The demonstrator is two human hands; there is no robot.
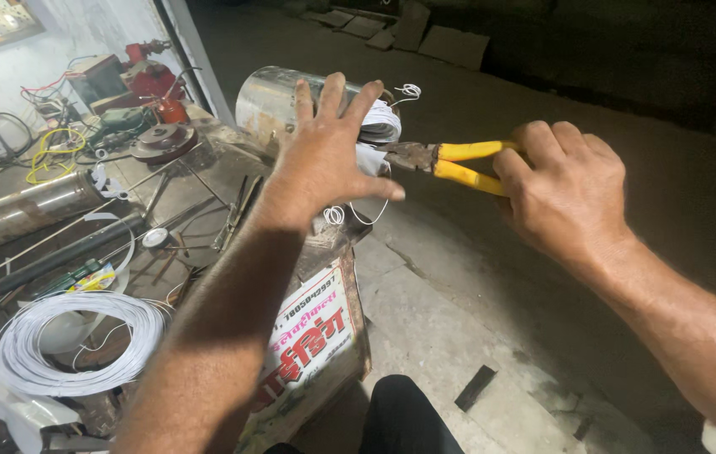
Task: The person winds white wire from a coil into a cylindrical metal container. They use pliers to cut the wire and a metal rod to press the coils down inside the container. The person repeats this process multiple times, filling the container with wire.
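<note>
My right hand [566, 187] grips the yellow handles of a pair of pliers [452, 162], whose dark jaws point left toward a bundle of white winding wire [379, 124] sticking out of a shiny metal cylinder [270, 99]. My left hand [324, 151] hovers in front of that bundle with fingers spread, holding nothing; whether it touches the wire is hidden. Thin white wire ends [337, 214] dangle below the bundle.
The cluttered workbench [207, 181] carries a coil of white wire [76, 340], a long metal tube [22, 210], rods, a round metal disc [162, 139] and red equipment [152, 80]. A printed signboard [312, 332] leans against the bench. Concrete floor [492, 286] lies to the right.
</note>
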